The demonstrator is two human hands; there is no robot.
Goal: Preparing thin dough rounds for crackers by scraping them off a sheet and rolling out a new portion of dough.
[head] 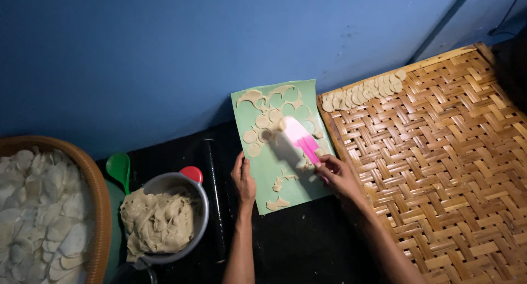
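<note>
— How far along am I, from what you see?

— Biggest first: the woven bamboo tray [439,168] carries only one short row of dough rounds [362,90] at its far corner, the rest bare.

— And my green sheet [277,146]?

— Mostly cut out already; about four discs [258,127] and ragged scraps remain.

— My hands?

— Your right hand [336,174] grips the pink spatula [299,137], blade tip under a disc. Your left hand [244,179] lies flat and open, pinning the sheet's near edge. I'd judge it early: the bowl of dough [159,221] remains heaped.
</note>
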